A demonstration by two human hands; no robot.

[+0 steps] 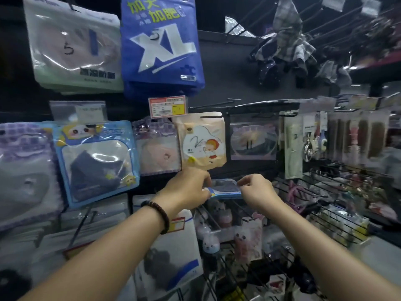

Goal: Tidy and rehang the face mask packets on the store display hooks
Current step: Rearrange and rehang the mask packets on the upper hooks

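Two-handed, held the blue-edged mask packet flat and edge-on, left hand curled round its left end, right hand pinching the right corner between fingertips. Seemed to match, by its colours, the panda packet hanging to the left. Sat just below the beige cartoon packet, not yet on any hook. Needed tipping upright first, top edge level and pulled lightly taut — else risked buckling slack film against a prong. Could not make out the hang hole; best felt for by thumb before aiming at the bare hook beyond.
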